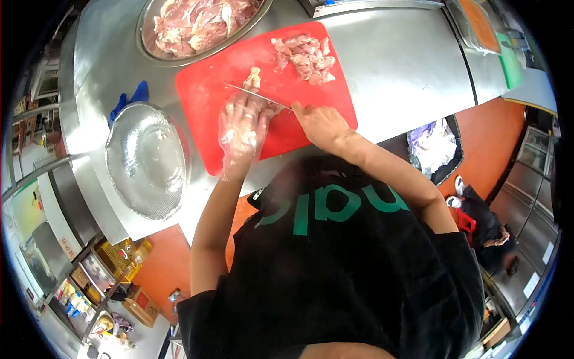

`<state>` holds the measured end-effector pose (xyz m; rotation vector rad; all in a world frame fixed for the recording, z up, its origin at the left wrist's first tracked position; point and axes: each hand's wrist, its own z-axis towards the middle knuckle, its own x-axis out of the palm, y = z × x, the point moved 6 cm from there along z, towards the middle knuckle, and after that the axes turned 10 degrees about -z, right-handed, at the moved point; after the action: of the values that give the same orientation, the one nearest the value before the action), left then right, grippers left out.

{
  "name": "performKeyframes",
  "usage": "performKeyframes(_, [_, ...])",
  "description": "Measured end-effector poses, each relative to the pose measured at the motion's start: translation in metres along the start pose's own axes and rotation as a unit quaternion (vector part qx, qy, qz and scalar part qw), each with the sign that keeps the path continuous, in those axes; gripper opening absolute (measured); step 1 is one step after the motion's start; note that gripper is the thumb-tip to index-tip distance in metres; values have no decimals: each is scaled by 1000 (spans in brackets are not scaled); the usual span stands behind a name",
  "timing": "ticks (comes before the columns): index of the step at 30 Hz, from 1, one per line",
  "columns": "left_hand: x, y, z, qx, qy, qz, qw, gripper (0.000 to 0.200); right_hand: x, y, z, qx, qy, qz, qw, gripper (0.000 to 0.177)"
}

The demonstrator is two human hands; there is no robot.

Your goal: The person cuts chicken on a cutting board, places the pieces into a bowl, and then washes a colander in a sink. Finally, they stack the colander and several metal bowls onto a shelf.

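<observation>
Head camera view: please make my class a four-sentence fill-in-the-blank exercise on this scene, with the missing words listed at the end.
1. The cutting board is coloured ____.
2. The person's ____ hand wears a clear plastic glove.
3. The right hand grips a ____ with a long, thin blade.
4. In the picture, the pile of cut meat lies near the upper ____ corner of the cutting board.

Missing words: red; left; knife; right.
</observation>
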<state>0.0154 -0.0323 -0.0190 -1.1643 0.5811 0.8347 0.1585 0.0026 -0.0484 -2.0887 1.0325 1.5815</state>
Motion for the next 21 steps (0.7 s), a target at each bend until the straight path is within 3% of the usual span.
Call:
performKeyframes(1, [12,12,0,-48,46,-8,998,42,-3,-1,1,-5,4,-1,1000,23])
performKeyframes(5, [1,11,9,-42,47,-71,995,55,-15,-1,-4,-26,44,-9,999,22])
performKeyframes(8, [16,24,2,-23,45,9,999,53,-12,-1,2,-26,65,-19,997,22])
performKeyframes(11, [18,26,3,-26,13,-30,999,55,-12,16,36,1,106,50,993,22])
performKeyframes(14, [23,32,0,-35,22,-69,997,56,-23,37,77,-48,24,102,993,21])
performKeyframes(16, [19,28,6,-16,3,-59,998,54,-13,37,86,-48,-3,58,997,23])
performKeyframes(19, [22,32,-3,-10,-17,-25,999,50,-1,7,64,7,75,72,995,25])
performKeyframes(21, [16,25,-4,-15,-23,17,999,42,4,-14,37,27,57,113,992,24])
